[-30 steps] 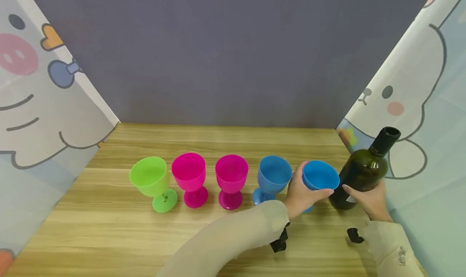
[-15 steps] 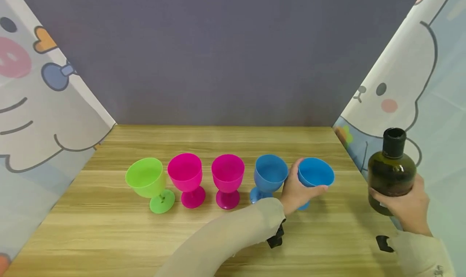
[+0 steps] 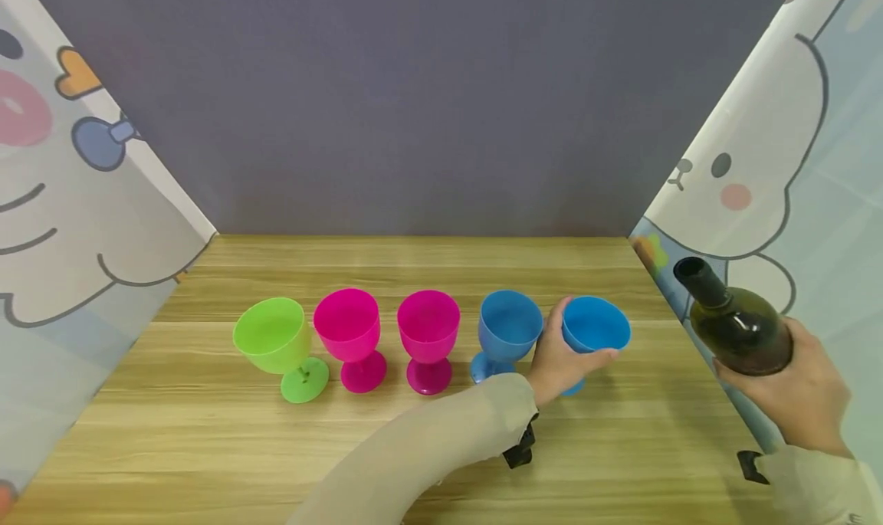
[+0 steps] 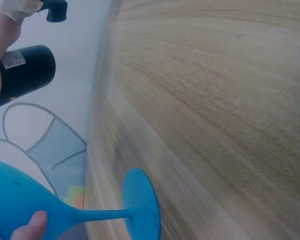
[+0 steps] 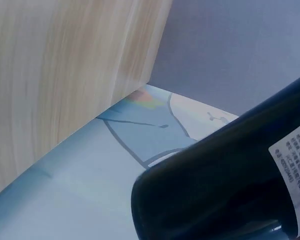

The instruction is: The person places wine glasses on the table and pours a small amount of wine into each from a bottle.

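In the head view my left hand [image 3: 560, 362] grips the bowl of the rightmost blue goblet [image 3: 595, 326]. Its round foot rests on the wooden table, and the left wrist view shows the thin stem and my finger [image 4: 36, 225] against the bowl. At the right my right hand [image 3: 800, 383] holds a dark green wine bottle [image 3: 741, 329] round its lower body. The bottle is off the table, its black neck leaning left towards the goblets. In the right wrist view the bottle [image 5: 215, 185] shows a white printed label [image 5: 297, 167].
Left of the held goblet stand, in a row, another blue goblet [image 3: 509, 329], two magenta goblets [image 3: 429, 329] and a light green goblet [image 3: 276, 341]. A grey panel [image 3: 414, 103] closes the back of the wooden table [image 3: 172, 441]. Cartoon-printed sheets flank both sides.
My right hand has lifted the bottle and carried it right, away from the held goblet, then tipped its neck to the left. My left hand keeps its hold on the blue goblet.
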Demonstrator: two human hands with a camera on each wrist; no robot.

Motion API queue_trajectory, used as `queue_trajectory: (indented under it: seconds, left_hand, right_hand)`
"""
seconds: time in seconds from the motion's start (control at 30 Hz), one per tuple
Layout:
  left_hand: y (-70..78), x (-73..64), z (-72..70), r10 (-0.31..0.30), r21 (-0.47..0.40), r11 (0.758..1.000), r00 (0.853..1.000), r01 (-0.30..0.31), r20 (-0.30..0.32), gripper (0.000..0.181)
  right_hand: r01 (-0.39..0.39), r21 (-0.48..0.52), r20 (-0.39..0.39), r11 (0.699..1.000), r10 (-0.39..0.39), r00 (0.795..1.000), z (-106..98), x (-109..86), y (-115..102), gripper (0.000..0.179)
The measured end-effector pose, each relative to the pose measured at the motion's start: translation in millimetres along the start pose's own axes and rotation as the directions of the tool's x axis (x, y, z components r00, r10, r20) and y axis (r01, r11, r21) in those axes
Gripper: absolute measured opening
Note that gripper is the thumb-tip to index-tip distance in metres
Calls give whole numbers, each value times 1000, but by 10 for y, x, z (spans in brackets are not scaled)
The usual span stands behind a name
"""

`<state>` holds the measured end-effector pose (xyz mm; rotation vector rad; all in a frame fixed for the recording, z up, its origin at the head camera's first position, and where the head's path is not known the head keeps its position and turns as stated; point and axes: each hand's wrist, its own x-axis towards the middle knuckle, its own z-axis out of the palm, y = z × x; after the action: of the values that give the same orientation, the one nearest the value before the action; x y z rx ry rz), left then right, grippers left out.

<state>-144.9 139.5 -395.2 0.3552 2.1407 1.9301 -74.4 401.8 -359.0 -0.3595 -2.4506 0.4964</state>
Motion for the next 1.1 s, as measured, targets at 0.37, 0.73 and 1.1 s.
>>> queue_trajectory:
  seconds: [0.37,0.73,1.1]
  left_hand:
    - [24,-7,-3,14,4,1000,1000,-14,9,83]
    - [23,-2,4,20,7,1000,1000,-20,3,84]
    - [-25,-11,11,28,-10,1000,1000,-28,-2,84]
  right_hand:
    - [148,-80,-106,986,-156,982,-44,-22,92,71]
    - [404,-236,-345,884,-465,815,5,3,238,93]
    - [490,-325,-320,809,-582,748,35,7,302,85]
